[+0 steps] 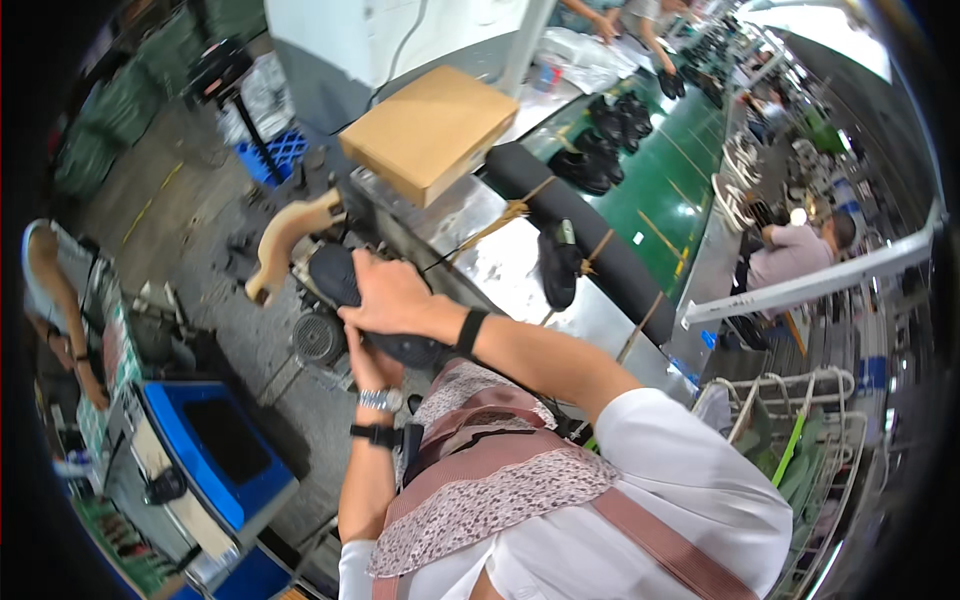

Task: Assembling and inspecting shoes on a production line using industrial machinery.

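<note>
Right hand [392, 292] is partly closed across the middle of a dark shoe [335, 275], while the left hand [372, 362] grips its near edge, fingers partly hidden. The shoe is held up, sole side showing, on the near left of the cardboard box [430, 125], close to a curved cream machine arm [285, 240]; whether they touch I cannot tell. To work it well, I judge, one hand should steady the shoe while the other turns it, fingertips kept clear of that arm. Right of the box, another black shoe [558, 270] lies on the metal worktop [515, 290], and beyond it more shoes [585, 168] stand on a green conveyor [660, 200]. As for containers, the box itself looks closed, its contents hidden. Left of the box sits a blue basket [292, 148], its contents unclear; well to the box's right, on its near side, a white wire rack [835, 374] holds green items too blurred to name.
</note>
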